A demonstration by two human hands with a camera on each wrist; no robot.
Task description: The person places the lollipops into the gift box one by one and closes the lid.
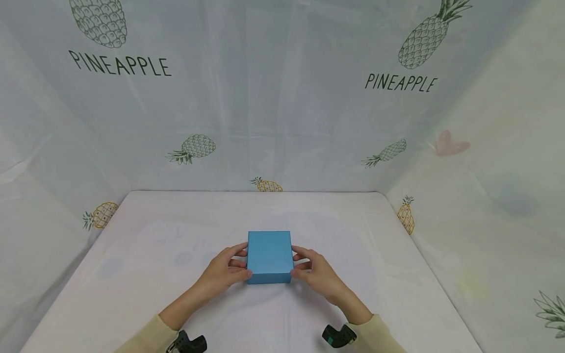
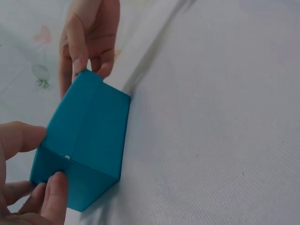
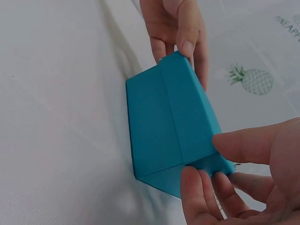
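Observation:
A blue lidded box sits at the middle of the white table, in front of the person. My left hand grips its left side, thumb near the front corner and fingers along the side wall. On the opposite side my right hand holds it in the same way. A seam between lid and base runs along the box in the left wrist view. In the right wrist view the thumb of the right hand presses the lid part, while its fingertips touch the end face below the seam.
The white table has a straight back edge and rounded far corners. Behind it hangs a pale cloth printed with pineapples, and similar cloth stands at both sides. A black wrist camera is by the right sleeve, another by the left.

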